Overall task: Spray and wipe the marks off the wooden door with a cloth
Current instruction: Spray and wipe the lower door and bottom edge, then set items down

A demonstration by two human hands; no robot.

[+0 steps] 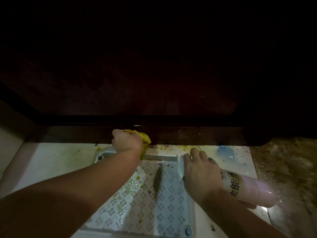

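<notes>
White floor (51,162), perforated mat (154,194), crumbs (164,147)

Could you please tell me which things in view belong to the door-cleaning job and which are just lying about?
In use:
- yellow cloth, in left hand
- pink bottle, in right hand
- door

Lying about:
- white mat
- yellow crumbs
- blue stain

You're looking down in dim light at a white patterned mat (164,191) on pale floor (51,162) smeared yellow-green. Right of the mat, blue stains (225,152) give way to speckled brown flooring (288,169)
</notes>
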